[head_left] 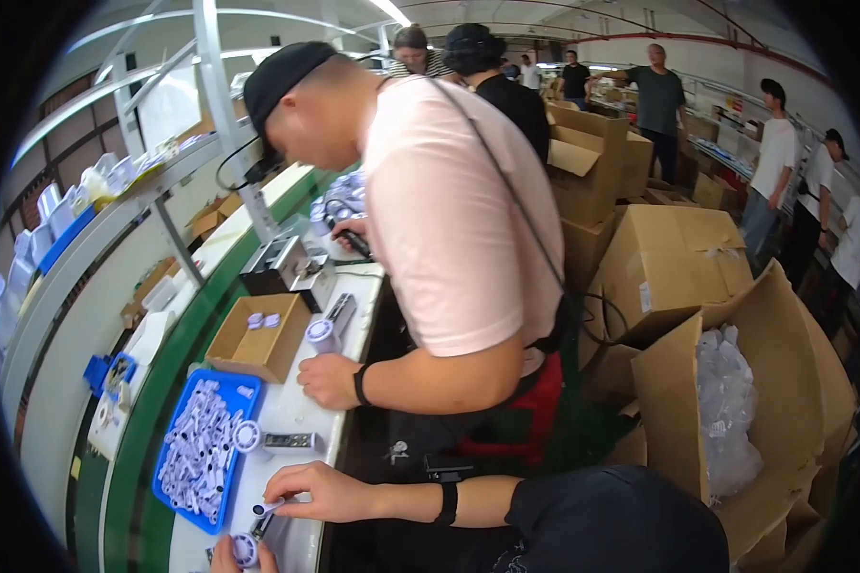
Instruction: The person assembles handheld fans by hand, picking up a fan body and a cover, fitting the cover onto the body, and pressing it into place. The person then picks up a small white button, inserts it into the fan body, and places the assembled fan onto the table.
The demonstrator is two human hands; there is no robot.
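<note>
My left hand [223, 556], cut off by the lower edge, holds a small lavender handheld fan [245, 549] by its round head. A bare circuit board [261, 526] shows in the fan's handle. My right hand [320, 491] comes in from the right, with a black strap on its wrist. Its fingers are closed on a small lavender handle cover [269, 506], held at the fan's handle; whether the two touch I cannot tell. Another lavender fan with an exposed board [291, 441] lies on the white worktop just beyond.
A blue tray [224, 477] heaped with lavender covers stands left of my hands. Beyond it is a cardboard box [287, 368] holding a few lavender pieces. A co-worker in a pink shirt [449, 220] sits close by, one hand [328, 380] near another fan [323, 335]. Large cartons [674, 258] stand right.
</note>
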